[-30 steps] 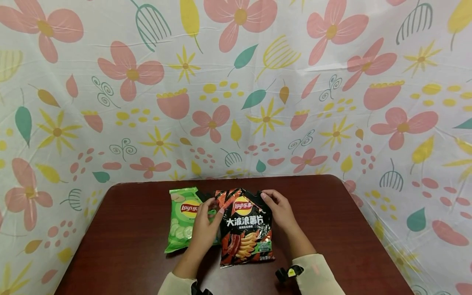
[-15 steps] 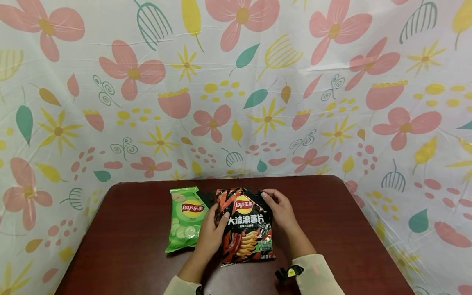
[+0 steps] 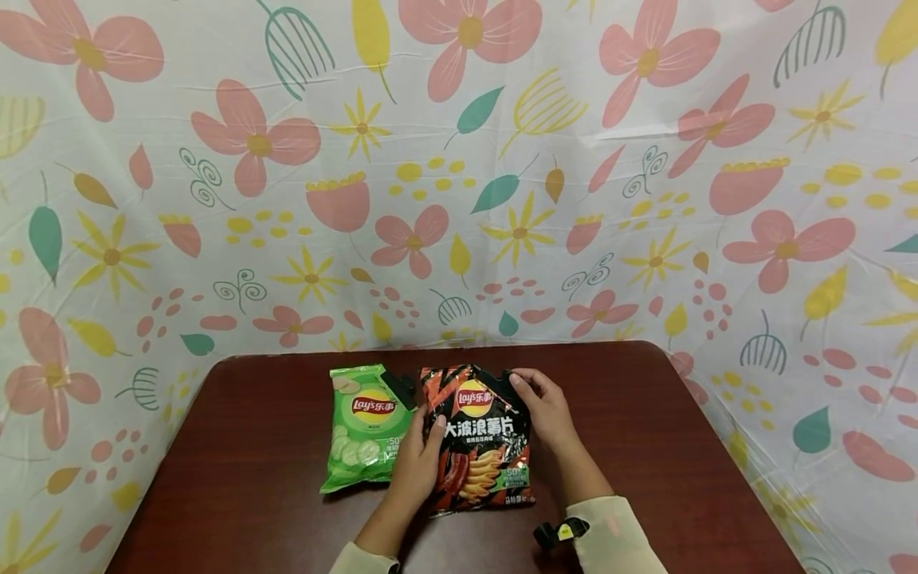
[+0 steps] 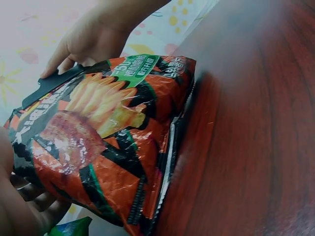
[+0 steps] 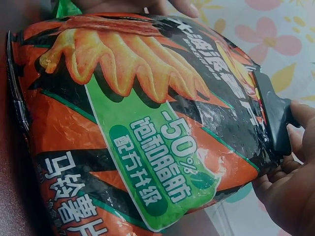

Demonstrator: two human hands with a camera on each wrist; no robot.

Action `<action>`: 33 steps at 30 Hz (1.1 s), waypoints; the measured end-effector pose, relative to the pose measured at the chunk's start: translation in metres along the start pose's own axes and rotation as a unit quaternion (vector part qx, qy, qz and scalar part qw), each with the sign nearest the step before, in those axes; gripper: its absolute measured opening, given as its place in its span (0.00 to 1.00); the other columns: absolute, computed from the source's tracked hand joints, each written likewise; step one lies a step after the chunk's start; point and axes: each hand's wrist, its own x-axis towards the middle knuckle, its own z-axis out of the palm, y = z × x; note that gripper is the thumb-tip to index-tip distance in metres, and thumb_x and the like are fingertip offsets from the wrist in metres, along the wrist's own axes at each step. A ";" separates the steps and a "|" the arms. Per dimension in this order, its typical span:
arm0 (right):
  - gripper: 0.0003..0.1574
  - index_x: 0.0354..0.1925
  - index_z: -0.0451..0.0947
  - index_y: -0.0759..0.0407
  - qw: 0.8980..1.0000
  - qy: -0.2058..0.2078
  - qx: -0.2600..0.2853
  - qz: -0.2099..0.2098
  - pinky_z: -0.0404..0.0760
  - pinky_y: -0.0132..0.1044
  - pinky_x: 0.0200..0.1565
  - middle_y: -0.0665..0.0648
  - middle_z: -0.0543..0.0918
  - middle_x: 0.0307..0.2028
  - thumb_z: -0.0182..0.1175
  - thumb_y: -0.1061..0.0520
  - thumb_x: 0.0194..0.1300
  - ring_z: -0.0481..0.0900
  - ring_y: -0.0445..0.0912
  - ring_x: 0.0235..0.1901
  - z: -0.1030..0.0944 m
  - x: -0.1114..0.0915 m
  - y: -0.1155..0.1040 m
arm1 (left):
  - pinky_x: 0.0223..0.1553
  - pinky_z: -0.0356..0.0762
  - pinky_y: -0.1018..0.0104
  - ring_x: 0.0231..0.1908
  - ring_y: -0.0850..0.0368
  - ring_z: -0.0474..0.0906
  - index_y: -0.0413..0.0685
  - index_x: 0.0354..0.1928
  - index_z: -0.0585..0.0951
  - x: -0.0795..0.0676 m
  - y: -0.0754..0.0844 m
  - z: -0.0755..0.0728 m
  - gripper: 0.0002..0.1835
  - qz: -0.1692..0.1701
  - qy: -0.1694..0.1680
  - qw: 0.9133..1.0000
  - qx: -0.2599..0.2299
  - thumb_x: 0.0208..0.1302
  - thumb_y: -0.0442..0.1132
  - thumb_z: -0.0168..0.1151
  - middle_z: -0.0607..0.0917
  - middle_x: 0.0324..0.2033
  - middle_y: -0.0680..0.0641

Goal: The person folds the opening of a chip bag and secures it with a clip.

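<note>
A black-and-red bag of Lay's potato chips is held up off its back on the dark table, front facing me. My left hand grips its left edge, thumb on the front and fingers behind. At the bag's upper right corner, my right hand pinches a black bag clip, which sits slantwise across that corner. Left of it lies a green bag of Lay's chips, its upper right corner closed by another black clip. Part of the green bag's right side is hidden by my left hand.
The reddish-brown wooden table reaches back to a white cloth printed with flowers, which also hangs at both sides. A black strap device sits on the right sleeve's cuff.
My left hand has moved down and right along the bag's left edge, uncovering more of the green bag and its clip. The right hand stays at the corner clip.
</note>
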 end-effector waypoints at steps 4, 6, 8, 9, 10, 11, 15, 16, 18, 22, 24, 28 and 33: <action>0.24 0.57 0.79 0.63 1.000 0.007 -0.002 0.005 0.82 0.33 0.40 0.49 0.81 0.41 0.58 0.46 0.75 0.79 0.42 0.39 0.000 0.000 0.000 | 0.68 0.67 0.37 0.71 0.39 0.67 0.48 0.78 0.60 -0.002 -0.002 0.003 0.37 0.006 -0.004 1.000 -0.002 0.78 0.63 0.44 0.68 0.73 0.38; 0.25 0.57 0.79 0.63 1.000 0.008 -0.002 0.004 0.81 0.33 0.40 0.49 0.80 0.41 0.58 0.46 0.75 0.79 0.42 0.38 -0.001 0.001 0.001 | 0.68 0.65 0.35 0.72 0.38 0.65 0.48 0.78 0.59 -0.002 -0.003 0.004 0.37 0.005 -0.003 1.000 0.002 0.77 0.63 0.44 0.67 0.73 0.38; 0.25 0.57 0.79 0.63 1.000 0.009 -0.002 0.003 0.81 0.32 0.40 0.48 0.80 0.40 0.58 0.46 0.75 0.79 0.42 0.38 -0.001 0.001 0.002 | 0.69 0.64 0.35 0.73 0.38 0.64 0.49 0.78 0.59 -0.003 -0.004 0.006 0.38 -0.004 0.001 1.000 0.009 0.77 0.64 0.44 0.66 0.74 0.38; 0.25 0.57 0.79 0.63 1.000 0.010 -0.002 0.002 0.81 0.32 0.40 0.48 0.80 0.40 0.58 0.46 0.75 0.79 0.42 0.38 -0.001 0.002 0.002 | 0.69 0.63 0.34 0.73 0.37 0.64 0.50 0.78 0.59 -0.004 -0.004 0.007 0.38 -0.007 0.003 1.000 0.009 0.76 0.64 0.45 0.66 0.74 0.38; 0.25 0.57 0.79 0.63 1.000 0.010 -0.001 0.002 0.81 0.32 0.40 0.48 0.80 0.40 0.58 0.46 0.75 0.79 0.41 0.39 -0.001 0.002 0.002 | 0.69 0.63 0.34 0.73 0.37 0.64 0.50 0.78 0.60 -0.004 -0.005 0.008 0.38 -0.009 0.005 1.000 0.010 0.76 0.65 0.45 0.66 0.74 0.38; 0.24 0.57 0.79 0.63 1.000 0.010 -0.002 0.001 0.81 0.32 0.40 0.48 0.80 0.41 0.58 0.46 0.75 0.79 0.41 0.39 -0.002 0.002 0.003 | 0.69 0.63 0.33 0.73 0.37 0.63 0.50 0.78 0.60 -0.004 -0.005 0.009 0.38 -0.012 0.007 1.000 0.009 0.76 0.65 0.45 0.66 0.74 0.38; 0.23 0.57 0.79 0.62 1.000 0.014 0.002 0.006 0.80 0.32 0.41 0.48 0.81 0.40 0.59 0.47 0.75 0.78 0.42 0.39 -0.002 0.001 0.005 | 0.67 0.66 0.35 0.71 0.39 0.66 0.51 0.77 0.61 -0.006 -0.005 0.012 0.37 -0.011 0.016 1.000 -0.008 0.76 0.64 0.46 0.69 0.72 0.39; 0.24 0.57 0.79 0.63 1.000 0.013 0.004 0.009 0.81 0.32 0.41 0.48 0.81 0.40 0.59 0.47 0.75 0.78 0.41 0.39 -0.002 0.001 0.005 | 0.66 0.68 0.36 0.70 0.40 0.68 0.51 0.76 0.62 -0.006 -0.005 0.013 0.36 -0.006 0.018 1.000 -0.013 0.76 0.64 0.47 0.70 0.71 0.39; 0.23 0.57 0.79 0.62 1.000 0.013 0.008 0.014 0.81 0.32 0.40 0.49 0.81 0.40 0.59 0.47 0.74 0.78 0.42 0.39 -0.002 0.001 0.006 | 0.62 0.73 0.41 0.66 0.43 0.74 0.53 0.75 0.64 -0.006 -0.006 0.014 0.34 -0.001 0.024 0.999 -0.028 0.76 0.62 0.48 0.74 0.68 0.41; 0.24 0.58 0.78 0.62 1.000 0.008 0.018 0.025 0.81 0.32 0.40 0.49 0.80 0.41 0.60 0.47 0.74 0.78 0.42 0.39 -0.001 0.000 0.006 | 0.55 0.78 0.50 0.57 0.49 0.79 0.54 0.72 0.67 -0.006 -0.007 0.017 0.30 0.005 0.039 0.998 -0.045 0.77 0.61 0.49 0.79 0.62 0.43; 0.24 0.59 0.77 0.62 0.999 0.005 0.019 0.031 0.81 0.32 0.41 0.50 0.80 0.41 0.60 0.48 0.74 0.78 0.42 0.40 0.000 -0.001 0.006 | 0.55 0.78 0.49 0.58 0.48 0.79 0.54 0.72 0.67 -0.006 -0.006 0.018 0.31 -0.002 0.048 0.998 -0.042 0.76 0.62 0.49 0.79 0.63 0.43; 0.25 0.63 0.74 0.63 0.999 -0.004 0.018 0.039 0.79 0.32 0.44 0.50 0.78 0.43 0.58 0.50 0.76 0.77 0.41 0.41 0.000 -0.003 0.007 | 0.53 0.78 0.51 0.56 0.49 0.79 0.52 0.72 0.66 -0.006 -0.006 0.019 0.32 -0.001 0.051 0.998 -0.049 0.76 0.62 0.48 0.79 0.61 0.43; 0.27 0.68 0.71 0.58 0.999 -0.014 -0.001 0.045 0.77 0.33 0.48 0.53 0.77 0.46 0.57 0.49 0.77 0.76 0.42 0.44 0.000 -0.006 0.008 | 0.46 0.79 0.61 0.48 0.55 0.80 0.54 0.69 0.69 -0.005 -0.005 0.019 0.27 0.026 0.049 0.996 -0.070 0.77 0.59 0.49 0.82 0.55 0.45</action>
